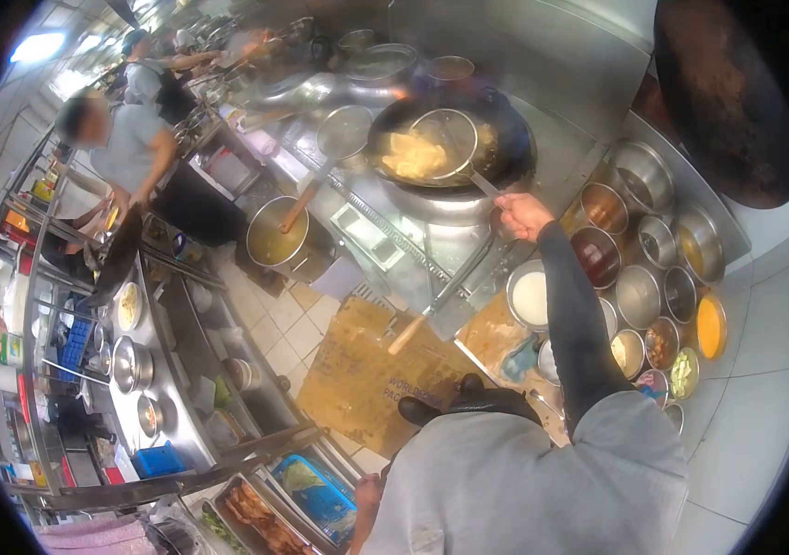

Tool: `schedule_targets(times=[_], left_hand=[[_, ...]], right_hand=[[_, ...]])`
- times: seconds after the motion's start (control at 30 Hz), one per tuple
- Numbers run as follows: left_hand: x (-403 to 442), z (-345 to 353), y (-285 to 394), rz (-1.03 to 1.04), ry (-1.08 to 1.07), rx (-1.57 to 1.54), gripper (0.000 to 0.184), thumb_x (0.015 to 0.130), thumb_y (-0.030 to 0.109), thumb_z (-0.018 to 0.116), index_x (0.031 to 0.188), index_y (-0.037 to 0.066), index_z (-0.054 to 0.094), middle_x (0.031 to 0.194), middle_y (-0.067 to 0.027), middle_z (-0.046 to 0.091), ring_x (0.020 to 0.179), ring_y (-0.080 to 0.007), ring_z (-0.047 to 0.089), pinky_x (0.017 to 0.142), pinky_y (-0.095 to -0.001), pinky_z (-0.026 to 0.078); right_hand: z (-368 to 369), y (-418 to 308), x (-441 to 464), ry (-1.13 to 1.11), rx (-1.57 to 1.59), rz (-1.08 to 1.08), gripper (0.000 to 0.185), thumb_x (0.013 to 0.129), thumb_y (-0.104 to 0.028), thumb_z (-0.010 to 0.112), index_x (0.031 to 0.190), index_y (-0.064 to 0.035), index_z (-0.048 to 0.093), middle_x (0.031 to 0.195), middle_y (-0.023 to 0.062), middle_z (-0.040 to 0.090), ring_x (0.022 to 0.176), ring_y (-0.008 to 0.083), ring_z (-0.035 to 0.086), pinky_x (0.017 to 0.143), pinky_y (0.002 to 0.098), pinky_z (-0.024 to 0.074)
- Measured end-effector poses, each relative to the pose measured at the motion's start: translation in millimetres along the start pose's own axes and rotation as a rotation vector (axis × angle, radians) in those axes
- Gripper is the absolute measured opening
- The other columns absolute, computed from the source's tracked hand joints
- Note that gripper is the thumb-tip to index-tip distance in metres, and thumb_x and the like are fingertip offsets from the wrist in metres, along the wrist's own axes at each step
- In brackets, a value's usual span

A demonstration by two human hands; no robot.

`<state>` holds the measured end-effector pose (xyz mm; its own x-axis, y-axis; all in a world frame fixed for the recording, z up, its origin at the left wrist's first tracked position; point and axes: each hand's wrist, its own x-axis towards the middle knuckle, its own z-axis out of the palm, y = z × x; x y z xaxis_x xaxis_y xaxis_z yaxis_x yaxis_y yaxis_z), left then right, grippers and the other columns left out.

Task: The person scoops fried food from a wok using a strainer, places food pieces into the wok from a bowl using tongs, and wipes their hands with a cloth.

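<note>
My right hand [521, 215] is closed around the handle of a round mesh strainer [452, 129]. The strainer is over a large black wok [513, 139] on the range. Pale yellow food pieces [413, 155] are on the left part of the strainer; whether they sit in the mesh or in the wok beneath is blurred. My left hand [369, 492] hangs low at my side, near a blue tray [320, 495]; its fingers are too unclear to read. A second mesh strainer [344, 131] with a wooden handle lies left of the wok, its handle over a pot of liquid [276, 248].
Several metal bowls of sauces and ingredients [637, 296] stand at right. A wooden-handled tool [408, 333] juts over the range's front edge. Flattened cardboard [357, 370] covers the floor. Co-workers [135, 148] stand at left beyond a steel counter [182, 407]. A dark wok [732, 102] hangs upper right.
</note>
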<state>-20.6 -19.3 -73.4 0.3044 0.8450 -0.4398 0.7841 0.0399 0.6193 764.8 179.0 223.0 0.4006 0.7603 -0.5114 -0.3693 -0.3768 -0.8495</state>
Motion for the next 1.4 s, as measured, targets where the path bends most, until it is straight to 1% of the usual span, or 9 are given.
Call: schedule_targets(times=[0.2,0.3,0.73,0.83,1.0,1.1,1.13,1.23,1.4], left_hand=[[5,6,6,0.140,0.106,0.019,0.024,0.091,0.022,0.062,0.072,0.007,0.059,0.065,-0.0110,0.060,0.058,-0.0268,0.056,0.056,-0.0378,0.049],[-12,-16,55,-0.457,0.021,-0.750,0.027,0.094,0.017,0.058,0.069,0.008,0.058,0.062,-0.0024,0.054,0.055,-0.0173,0.053,0.050,-0.0313,0.043],[-18,-49,122,-0.495,0.084,-0.764,0.029,0.088,0.001,0.051,0.061,0.012,0.051,0.057,0.0003,0.045,0.049,-0.0128,0.043,0.044,-0.0295,0.032],[-25,-63,155,-0.425,0.013,-0.495,0.029,0.088,0.003,0.051,0.060,0.012,0.051,0.057,-0.0007,0.046,0.050,-0.0130,0.044,0.044,-0.0298,0.033],[-4,-10,35,-0.443,-0.093,-1.046,0.027,0.086,0.005,0.051,0.061,0.013,0.051,0.057,-0.0005,0.048,0.048,-0.0128,0.044,0.042,-0.0293,0.032],[11,17,10,0.232,0.198,-0.172,0.027,0.088,0.006,0.050,0.062,0.012,0.050,0.057,-0.0003,0.046,0.045,-0.0130,0.042,0.040,-0.0290,0.030],[11,16,14,0.232,0.198,-0.174,0.027,0.088,0.006,0.050,0.062,0.012,0.050,0.057,-0.0003,0.046,0.045,-0.0130,0.042,0.040,-0.0290,0.030],[-13,-14,64,-0.346,0.056,-0.651,0.027,0.091,0.006,0.049,0.064,0.012,0.051,0.057,-0.0004,0.046,0.044,-0.0137,0.042,0.040,-0.0298,0.031],[-12,-33,81,-0.312,0.028,-0.720,0.026,0.091,0.004,0.048,0.066,0.011,0.054,0.057,0.0006,0.045,0.044,-0.0128,0.042,0.040,-0.0295,0.029]], right_hand=[[3,0,-13,0.042,-0.037,-0.001,0.020,0.108,-0.025,0.048,0.121,-0.0138,0.060,0.064,-0.0039,0.050,0.042,0.0046,0.034,0.036,0.0241,0.0232],[3,1,-16,0.065,-0.059,-0.006,0.023,0.107,-0.024,0.049,0.125,-0.0142,0.059,0.065,-0.0037,0.051,0.043,0.0046,0.034,0.036,0.0242,0.0236],[17,7,-14,0.241,0.044,-0.083,0.012,0.100,-0.014,0.050,0.106,-0.0136,0.060,0.065,-0.0004,0.050,0.042,0.0103,0.038,0.034,0.0291,0.0239],[28,15,-16,0.302,0.066,-0.102,0.013,0.100,-0.013,0.049,0.104,-0.0118,0.061,0.064,0.0007,0.049,0.041,0.0125,0.039,0.034,0.0302,0.0260],[53,34,-28,0.437,-0.083,-0.157,0.027,0.101,-0.013,0.048,0.124,-0.0072,0.060,0.070,0.0025,0.054,0.042,0.0132,0.042,0.035,0.0316,0.0293],[54,38,-27,0.514,-0.151,-0.207,0.028,0.102,-0.013,0.048,0.126,-0.0061,0.060,0.071,0.0021,0.055,0.044,0.0129,0.042,0.035,0.0319,0.0305],[46,33,-24,0.501,-0.096,-0.198,0.029,0.102,-0.013,0.048,0.127,-0.0061,0.060,0.073,0.0021,0.055,0.044,0.0125,0.042,0.035,0.0317,0.0306],[34,30,-23,0.478,0.015,-0.176,0.031,0.102,-0.013,0.049,0.129,-0.0060,0.060,0.075,0.0020,0.057,0.045,0.0117,0.041,0.035,0.0313,0.0306],[37,36,-32,0.456,-0.002,-0.145,0.033,0.101,-0.013,0.049,0.131,-0.0048,0.062,0.086,0.0036,0.064,0.050,0.0132,0.047,0.039,0.0325,0.0364]])
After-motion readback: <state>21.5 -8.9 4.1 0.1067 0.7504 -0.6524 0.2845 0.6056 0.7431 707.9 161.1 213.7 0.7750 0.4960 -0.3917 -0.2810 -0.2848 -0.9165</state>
